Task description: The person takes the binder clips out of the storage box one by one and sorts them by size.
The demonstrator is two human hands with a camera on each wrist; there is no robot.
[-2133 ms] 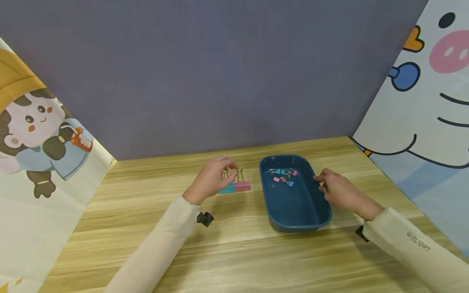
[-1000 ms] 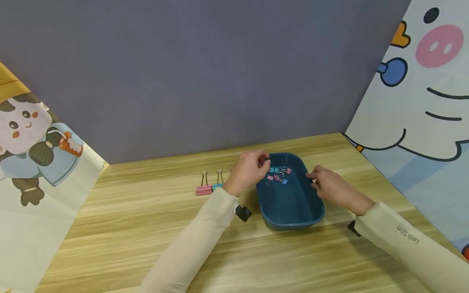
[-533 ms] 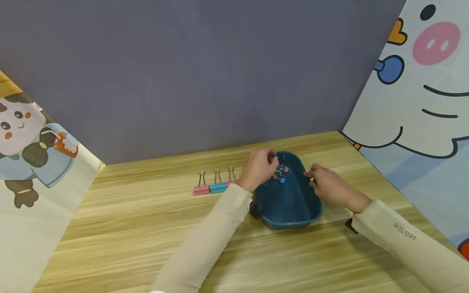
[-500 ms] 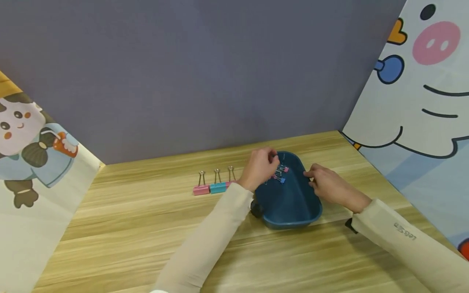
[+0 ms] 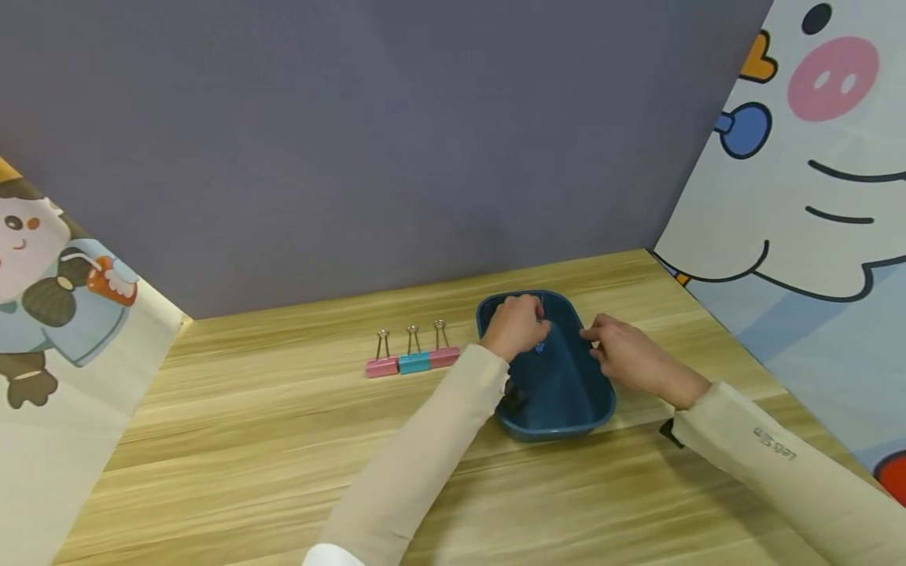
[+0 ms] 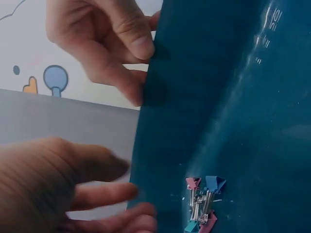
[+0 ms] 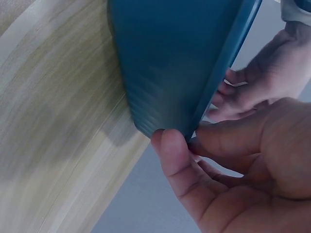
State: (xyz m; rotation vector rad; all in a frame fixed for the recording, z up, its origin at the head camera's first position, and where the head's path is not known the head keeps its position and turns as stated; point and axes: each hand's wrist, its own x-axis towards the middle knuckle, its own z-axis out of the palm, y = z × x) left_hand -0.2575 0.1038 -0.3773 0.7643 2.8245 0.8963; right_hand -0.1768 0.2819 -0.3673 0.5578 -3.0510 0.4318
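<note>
My left hand (image 5: 515, 325) hovers over the blue plastic tray (image 5: 562, 401), fingers loosely bent. In the left wrist view this left hand (image 6: 63, 179) shows thumb and fingers apart, nothing between them. Near it inside the tray lie several small binder clips (image 6: 200, 201), pink, teal and blue with silver handles; the hand hides most of them in the head view. On the tray's right side, my right hand (image 5: 633, 355) pinches the rim, thumb and fingers at the edge, as the right wrist view also shows.
Left of the tray, three large binder clips stand in a row on the wooden table (image 5: 283, 440), handles up: pink (image 5: 382, 367), blue (image 5: 414, 362) and pink (image 5: 444, 358). A grey panel (image 5: 354, 157) rises behind; printed cartoon panels flank both sides.
My left hand has gone right, from the large binder clips to over the tray, uncovering the whole row. My right hand stays at the tray's rim. The head view has shifted slightly.
</note>
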